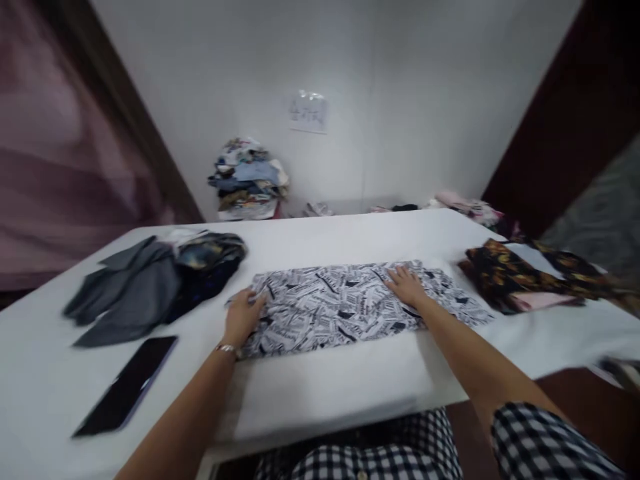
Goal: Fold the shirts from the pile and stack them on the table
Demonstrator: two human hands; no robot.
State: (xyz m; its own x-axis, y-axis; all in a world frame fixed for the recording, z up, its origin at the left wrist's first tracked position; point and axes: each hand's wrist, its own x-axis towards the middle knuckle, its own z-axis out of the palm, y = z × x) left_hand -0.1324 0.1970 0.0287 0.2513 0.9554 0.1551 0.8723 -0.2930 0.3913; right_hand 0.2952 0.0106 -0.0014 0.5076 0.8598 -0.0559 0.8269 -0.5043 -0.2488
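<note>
A black-and-white printed garment (330,307), patterned like newsprint, lies folded into a long flat rectangle on the white-covered table. My left hand (243,319) rests at its left edge, thumb apart from the fingers, with a bracelet at the wrist. Toward the far right part of the cloth, my right hand (406,287) lies flat with fingers spread. The garment's narrower right end (463,303) reaches past my right forearm. Neither hand visibly grips the fabric.
Left of the garment are a crumpled grey cloth (135,283), a dark patterned heap (213,260) and a black phone (127,383). Folded dark floral clothes (505,273) lie at the right. Behind the table, a clothes pile (250,180) stands by the wall.
</note>
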